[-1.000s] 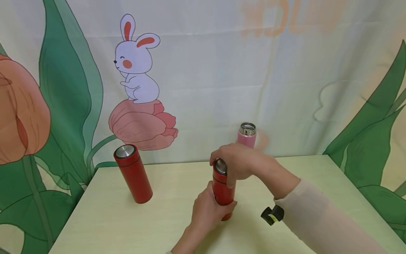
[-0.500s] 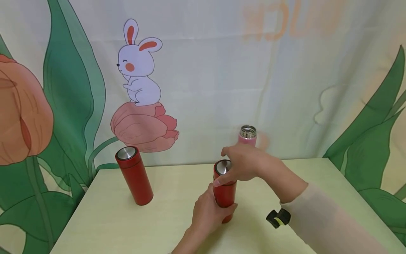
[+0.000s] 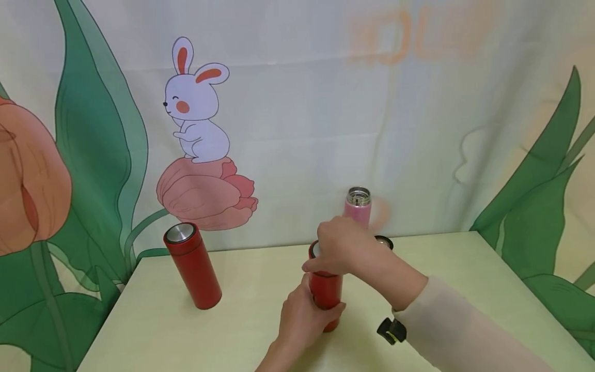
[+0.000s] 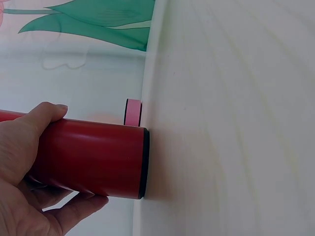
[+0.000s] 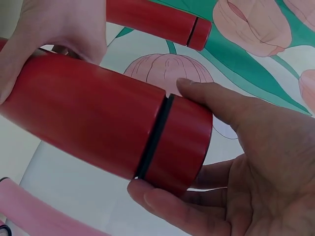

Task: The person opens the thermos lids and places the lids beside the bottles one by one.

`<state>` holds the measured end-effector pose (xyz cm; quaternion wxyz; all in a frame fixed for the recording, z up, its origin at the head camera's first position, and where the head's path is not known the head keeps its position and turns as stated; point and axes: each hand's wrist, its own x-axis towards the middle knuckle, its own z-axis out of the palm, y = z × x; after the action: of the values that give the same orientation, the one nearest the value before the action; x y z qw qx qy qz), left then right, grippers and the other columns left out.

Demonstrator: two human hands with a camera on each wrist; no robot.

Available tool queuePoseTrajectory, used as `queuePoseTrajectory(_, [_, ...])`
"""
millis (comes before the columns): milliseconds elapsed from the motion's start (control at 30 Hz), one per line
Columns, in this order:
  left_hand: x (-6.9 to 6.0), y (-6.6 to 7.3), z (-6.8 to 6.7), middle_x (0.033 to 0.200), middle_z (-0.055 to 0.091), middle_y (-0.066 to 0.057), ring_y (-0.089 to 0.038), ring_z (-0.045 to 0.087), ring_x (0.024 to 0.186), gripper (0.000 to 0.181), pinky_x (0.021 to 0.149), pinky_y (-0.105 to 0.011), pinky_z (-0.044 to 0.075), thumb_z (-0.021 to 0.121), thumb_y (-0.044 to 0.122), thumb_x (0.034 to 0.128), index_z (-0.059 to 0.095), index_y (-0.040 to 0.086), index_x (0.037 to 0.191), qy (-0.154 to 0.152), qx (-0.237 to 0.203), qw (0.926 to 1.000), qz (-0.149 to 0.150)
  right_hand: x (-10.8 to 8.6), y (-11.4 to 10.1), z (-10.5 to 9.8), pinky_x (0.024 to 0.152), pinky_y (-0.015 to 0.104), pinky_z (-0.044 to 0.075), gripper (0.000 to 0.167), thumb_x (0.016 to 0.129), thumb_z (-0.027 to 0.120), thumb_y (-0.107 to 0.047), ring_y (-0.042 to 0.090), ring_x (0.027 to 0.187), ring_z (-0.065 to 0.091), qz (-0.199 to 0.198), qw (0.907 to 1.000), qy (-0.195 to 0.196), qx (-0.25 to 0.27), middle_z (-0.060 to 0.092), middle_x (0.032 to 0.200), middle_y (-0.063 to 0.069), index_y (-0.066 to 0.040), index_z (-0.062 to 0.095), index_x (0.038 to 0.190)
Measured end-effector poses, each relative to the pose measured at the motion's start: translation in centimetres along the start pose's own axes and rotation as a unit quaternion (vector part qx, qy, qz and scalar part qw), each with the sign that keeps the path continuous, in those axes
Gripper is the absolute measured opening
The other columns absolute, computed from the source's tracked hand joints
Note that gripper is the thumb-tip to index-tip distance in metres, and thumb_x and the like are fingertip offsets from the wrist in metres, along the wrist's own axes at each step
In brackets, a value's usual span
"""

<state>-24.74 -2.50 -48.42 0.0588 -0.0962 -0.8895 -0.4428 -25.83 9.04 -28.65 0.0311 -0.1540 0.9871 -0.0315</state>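
A red thermos bottle (image 3: 325, 292) stands upright on the light table near its middle. My left hand (image 3: 304, 312) grips its body low down, the thumb on one side and the fingers on the other in the left wrist view. From above, my right hand (image 3: 347, 247) holds the bottle's red lid (image 5: 184, 142) between thumb and fingers. A dark band shows between lid and body in the right wrist view. Behind the right hand stands a pink thermos bottle (image 3: 358, 211) with its mouth uncovered. Its lower part is hidden.
A second red thermos bottle (image 3: 195, 268) with a steel-topped lid stands at the left of the table (image 3: 251, 320). A small pink lid (image 4: 133, 112) lies on the table behind the right wrist. A printed cloth backdrop (image 3: 288, 103) hangs at the far edge.
My right hand's fingers loosened from the lid, spread, and closed round it again, turned differently. The left hand keeps its grip. The head view shifted slightly, and the pink lid came into sight.
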Motion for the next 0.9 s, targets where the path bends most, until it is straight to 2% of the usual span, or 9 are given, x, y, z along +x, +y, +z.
queuePoseTrajectory(167, [-0.19,-0.07,-0.09,0.106,0.074,0.007,-0.011,0.069,0.092,0.062,0.080,-0.035,0.056,0.087,0.046,0.0791,0.055,0.021,0.127,-0.001,-0.011,0.9999,-0.004,0.04,-0.12,0.18,0.060,0.031,0.050,0.046,0.081,0.081,-0.054,0.021,0.073,0.060,0.002,0.9999,0.009,0.004,0.061,0.074,0.001,-0.011,0.063,0.082])
queuePoseTrajectory(500, [-0.24,-0.02,-0.23,0.108,0.073,0.006,-0.012,0.070,0.093,0.063,0.081,-0.036,0.056,0.086,0.045,0.0806,0.052,0.022,0.130,-0.002,-0.008,0.9999,0.007,-0.12,0.08,0.29,0.058,0.030,0.049,0.046,0.078,0.084,-0.050,0.021,0.071,0.059,-0.011,0.9997,0.017,0.015,0.062,0.070,0.002,-0.011,0.061,0.080])
queuePoseTrajectory(900, [-0.26,0.05,-0.11,0.111,0.072,0.005,-0.014,0.069,0.098,0.069,0.083,-0.037,0.057,0.086,0.048,0.0796,0.052,0.020,0.132,-0.003,-0.001,1.0000,-0.003,-0.25,0.22,0.17,0.057,0.029,0.049,0.044,0.077,0.087,-0.048,0.021,0.072,0.060,-0.019,0.9995,0.002,0.026,0.063,0.071,0.001,-0.012,0.063,0.080])
